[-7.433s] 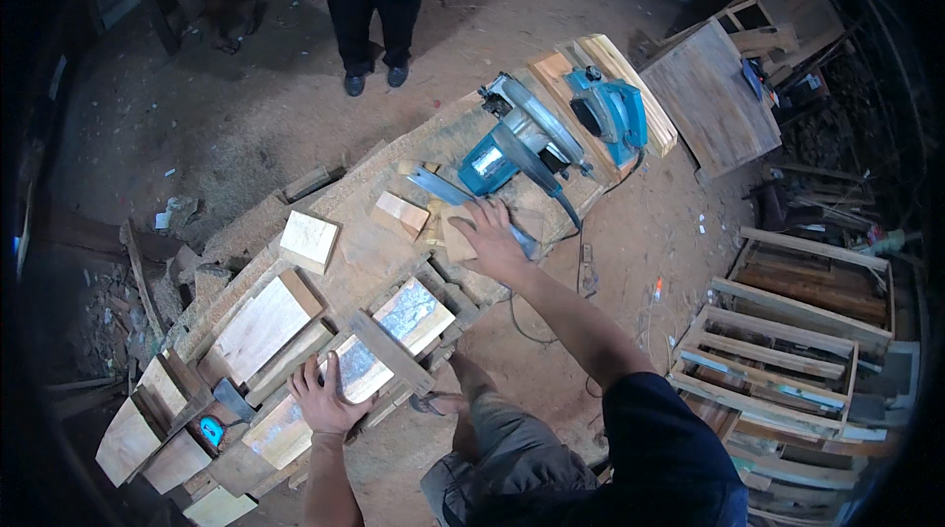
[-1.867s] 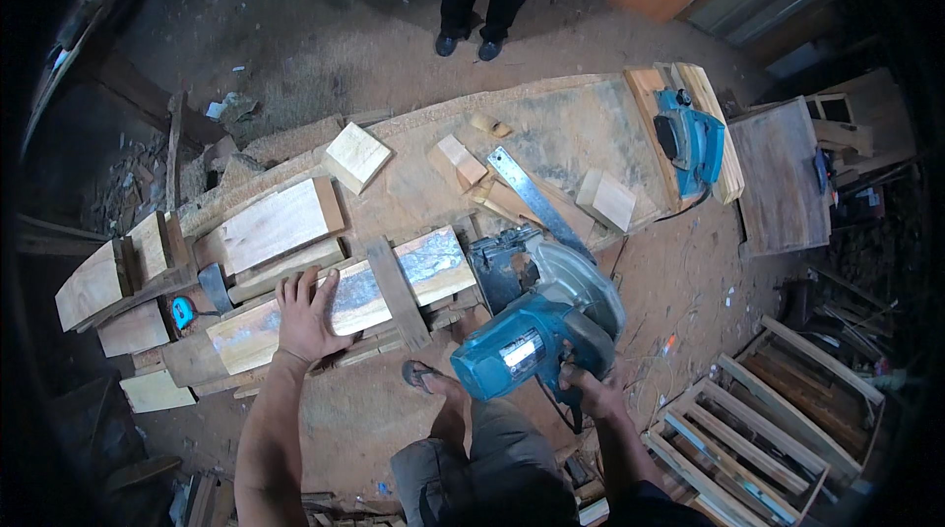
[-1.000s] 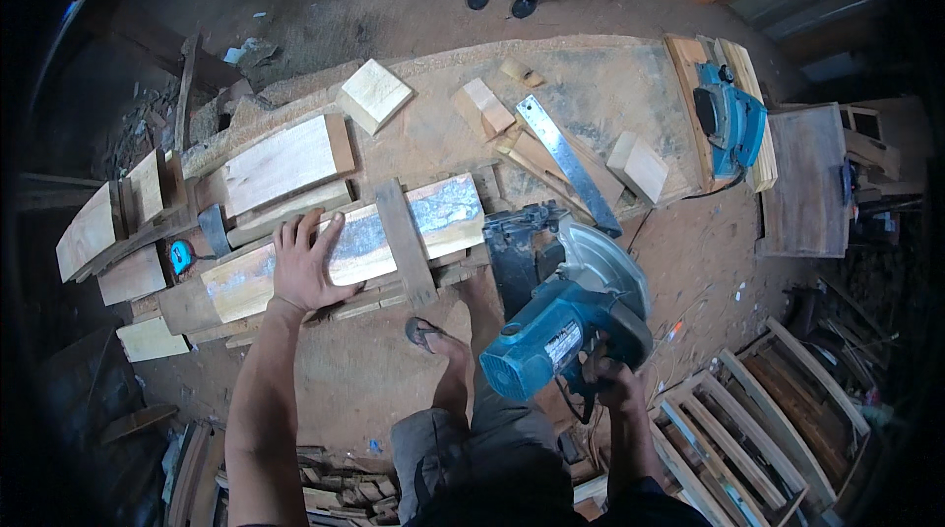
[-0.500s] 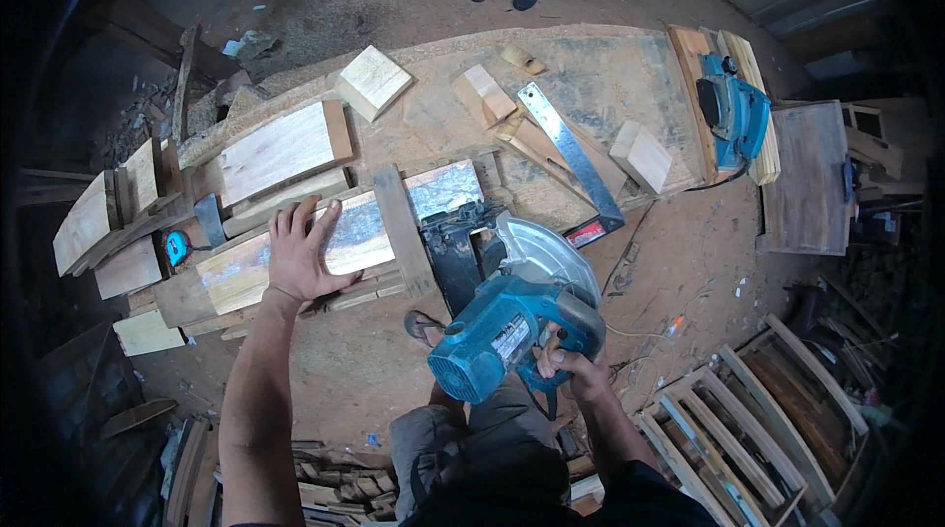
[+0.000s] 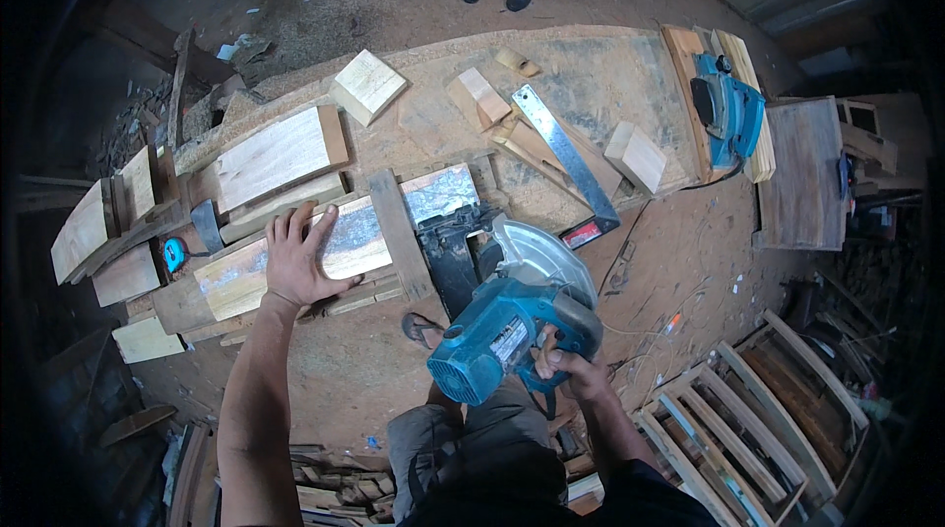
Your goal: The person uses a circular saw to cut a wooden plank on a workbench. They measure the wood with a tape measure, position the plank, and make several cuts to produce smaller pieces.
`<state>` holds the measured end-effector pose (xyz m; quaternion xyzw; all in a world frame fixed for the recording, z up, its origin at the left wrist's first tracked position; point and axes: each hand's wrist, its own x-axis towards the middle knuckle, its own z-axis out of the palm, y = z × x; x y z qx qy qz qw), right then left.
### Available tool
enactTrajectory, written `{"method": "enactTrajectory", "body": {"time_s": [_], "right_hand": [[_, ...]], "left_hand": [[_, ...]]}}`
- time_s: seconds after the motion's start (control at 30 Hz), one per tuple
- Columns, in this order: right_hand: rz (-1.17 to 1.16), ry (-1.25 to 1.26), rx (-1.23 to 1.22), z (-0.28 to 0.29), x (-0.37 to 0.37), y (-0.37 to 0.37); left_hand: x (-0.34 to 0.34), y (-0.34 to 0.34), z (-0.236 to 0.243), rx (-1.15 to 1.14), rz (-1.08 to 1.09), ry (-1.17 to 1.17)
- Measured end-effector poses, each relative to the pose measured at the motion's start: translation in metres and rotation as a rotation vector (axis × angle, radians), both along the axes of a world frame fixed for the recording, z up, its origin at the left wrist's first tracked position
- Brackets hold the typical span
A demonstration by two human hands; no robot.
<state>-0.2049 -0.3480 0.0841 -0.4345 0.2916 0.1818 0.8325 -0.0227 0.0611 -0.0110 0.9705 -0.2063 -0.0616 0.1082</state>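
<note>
Dim workshop, dusty workbench (image 5: 610,69), and at its near edge there's the teal circular saw (image 5: 482,340), looking heavy and rigid, best gripped by its rear handle (image 5: 579,316). The right hand (image 5: 569,367) has it, fingers curled round. Left hand (image 5: 298,261) lies on a stiff-looking plank (image 5: 356,240), fingers spread. A wooden batten (image 5: 399,232) crosses there, seemingly crowding the saw; farther right, a steel square (image 5: 561,148), then an electric planer (image 5: 730,114).

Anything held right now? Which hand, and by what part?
Right hand: teal-and-silver circular saw, by its rear handle. Left hand: grips nothing, spread on the long, pale, blue-patched wooden board.
</note>
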Motion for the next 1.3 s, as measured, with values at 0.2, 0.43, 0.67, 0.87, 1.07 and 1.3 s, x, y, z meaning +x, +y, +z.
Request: {"method": "enactTrajectory", "body": {"time_s": [0.2,0.43,0.67,0.87,1.07,1.3], "right_hand": [[0.006,-0.013,0.001,0.0,0.001,0.0],[-0.045,-0.034,-0.077,0.007,0.004,0.002],[-0.16,-0.11,-0.342,0.019,-0.006,-0.033],[-0.204,-0.072,-0.419,0.025,0.029,-0.032],[0.039,-0.14,-0.485,0.03,0.043,-0.029],[-0.027,-0.126,-0.486,0.029,0.04,-0.035]], "left_hand": [[0.002,0.001,0.0,0.01,-0.054,-0.067],[0.001,0.001,-0.004,-0.041,-0.017,-0.038],[0.004,-0.001,0.004,-0.041,-0.027,-0.008],[0.004,0.001,0.004,-0.019,-0.055,-0.023],[0.005,0.0,0.005,-0.023,-0.028,0.033],[0.005,0.0,0.004,-0.038,-0.071,-0.048]]}}
